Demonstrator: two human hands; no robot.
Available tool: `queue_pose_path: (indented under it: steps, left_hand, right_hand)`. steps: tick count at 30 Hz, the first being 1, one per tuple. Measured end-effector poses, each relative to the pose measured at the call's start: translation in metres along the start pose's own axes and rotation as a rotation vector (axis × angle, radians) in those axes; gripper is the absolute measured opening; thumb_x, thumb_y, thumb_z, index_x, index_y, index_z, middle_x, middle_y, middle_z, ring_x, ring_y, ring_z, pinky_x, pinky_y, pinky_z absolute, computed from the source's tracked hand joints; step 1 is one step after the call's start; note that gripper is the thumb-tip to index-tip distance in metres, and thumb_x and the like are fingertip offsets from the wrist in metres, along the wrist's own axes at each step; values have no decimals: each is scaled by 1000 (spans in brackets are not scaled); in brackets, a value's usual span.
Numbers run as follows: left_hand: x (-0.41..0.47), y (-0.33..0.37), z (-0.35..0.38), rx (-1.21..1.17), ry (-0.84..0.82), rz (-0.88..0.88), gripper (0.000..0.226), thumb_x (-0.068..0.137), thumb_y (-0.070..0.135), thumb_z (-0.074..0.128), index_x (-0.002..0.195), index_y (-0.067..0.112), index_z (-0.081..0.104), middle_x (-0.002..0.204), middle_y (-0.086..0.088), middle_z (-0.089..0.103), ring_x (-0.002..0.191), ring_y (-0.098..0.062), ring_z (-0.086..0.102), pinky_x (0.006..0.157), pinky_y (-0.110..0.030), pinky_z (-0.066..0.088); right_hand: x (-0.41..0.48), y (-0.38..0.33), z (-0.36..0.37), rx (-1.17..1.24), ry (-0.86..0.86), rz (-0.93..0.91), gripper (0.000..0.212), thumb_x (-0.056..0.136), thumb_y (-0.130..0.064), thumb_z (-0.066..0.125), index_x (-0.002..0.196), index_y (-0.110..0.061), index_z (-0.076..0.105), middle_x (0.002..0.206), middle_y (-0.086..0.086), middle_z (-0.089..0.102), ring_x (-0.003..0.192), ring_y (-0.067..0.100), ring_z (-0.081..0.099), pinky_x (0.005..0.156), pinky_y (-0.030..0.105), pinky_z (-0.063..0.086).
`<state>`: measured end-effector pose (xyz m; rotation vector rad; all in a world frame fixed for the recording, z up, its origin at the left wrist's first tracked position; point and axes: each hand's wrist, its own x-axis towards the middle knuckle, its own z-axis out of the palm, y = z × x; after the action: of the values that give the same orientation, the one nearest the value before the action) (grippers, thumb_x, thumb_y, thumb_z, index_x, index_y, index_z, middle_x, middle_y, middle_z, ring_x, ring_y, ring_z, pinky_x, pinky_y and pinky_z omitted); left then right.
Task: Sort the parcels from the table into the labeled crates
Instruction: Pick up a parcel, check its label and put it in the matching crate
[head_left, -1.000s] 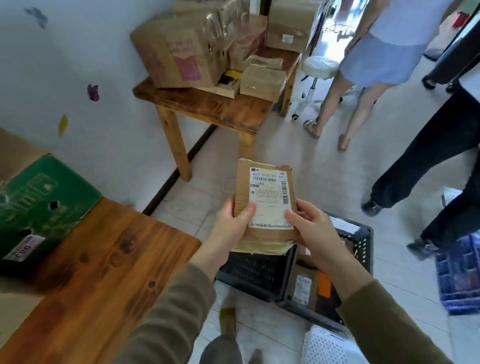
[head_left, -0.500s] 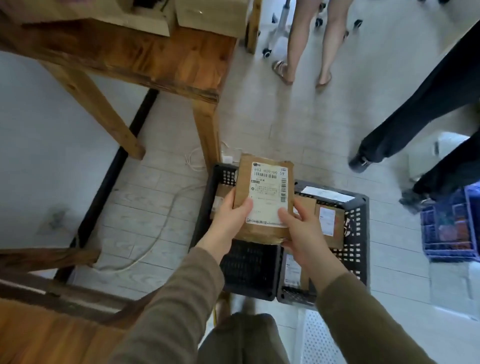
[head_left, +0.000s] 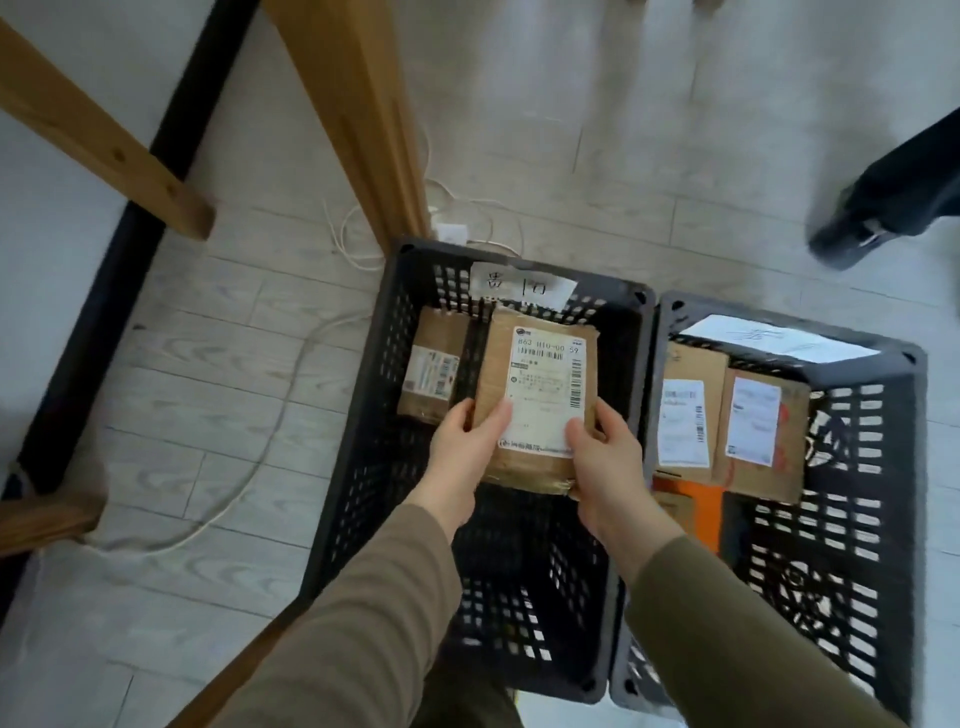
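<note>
Left hand (head_left: 464, 453) and right hand (head_left: 608, 464) each grip a lower corner of the brown parcel (head_left: 535, 405), thumbs on its white label, holding it over the left black crate (head_left: 363, 467); whether it touches the smaller parcel (head_left: 431, 371) inside is unclear. The right crate (head_left: 893, 467), just beside, holds more parcels.

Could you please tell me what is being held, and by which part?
The labelled parcel, held over the left crate: left hand grips its lower left edge, right hand its lower right corner.
</note>
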<state>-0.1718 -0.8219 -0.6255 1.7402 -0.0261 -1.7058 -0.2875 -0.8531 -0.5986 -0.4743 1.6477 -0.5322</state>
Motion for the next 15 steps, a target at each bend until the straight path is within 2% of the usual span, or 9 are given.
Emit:
queue_pose_path:
  steps: [2, 5, 9, 12, 15]
  left_hand:
    - [39, -25, -4, -30, 44, -39, 75, 74, 46, 73, 136, 14, 47, 123, -2, 62, 111, -19, 60, 99, -41, 47]
    - [88, -56, -10, -104, 115, -76, 50, 82, 36, 71, 122, 8, 59, 111, -4, 68, 103, -20, 64, 96, -39, 50]
    - [141, -81, -10, -229, 201, -159, 47, 85, 31, 69, 124, 8, 55, 115, -8, 65, 101, -22, 62, 94, -39, 48]
    - [169, -87, -8, -423, 222, -217, 41, 88, 21, 65, 124, 6, 52, 121, -16, 62, 106, -30, 60, 94, -44, 48]
    - [191, -91, -9, -559, 243, -230, 44, 88, 19, 65, 127, 5, 51, 124, -16, 60, 114, -30, 58, 94, -38, 48]
  right_hand:
    - [37, 25, 7, -13, 5, 11, 40, 100, -10, 42, 139, -20, 42, 128, 5, 57, 112, 24, 59, 93, 46, 51]
    - [85, 56, 17, -21, 10, 26, 40, 100, -11, 43, 139, -20, 42, 126, 4, 58, 110, 23, 60, 86, 41, 54]
    - [140, 98, 36, -29, 27, 33, 41, 99, -12, 44, 140, -20, 43, 125, 4, 59, 105, 20, 62, 76, 32, 55]
    - [170, 119, 50, -37, 53, 14, 40, 100, -12, 43, 138, -21, 44, 122, 1, 59, 102, 17, 60, 76, 29, 54]
    - [192, 131, 58, -29, 63, -7, 41, 99, -12, 43, 139, -24, 43, 125, 0, 57, 109, 17, 58, 88, 34, 53]
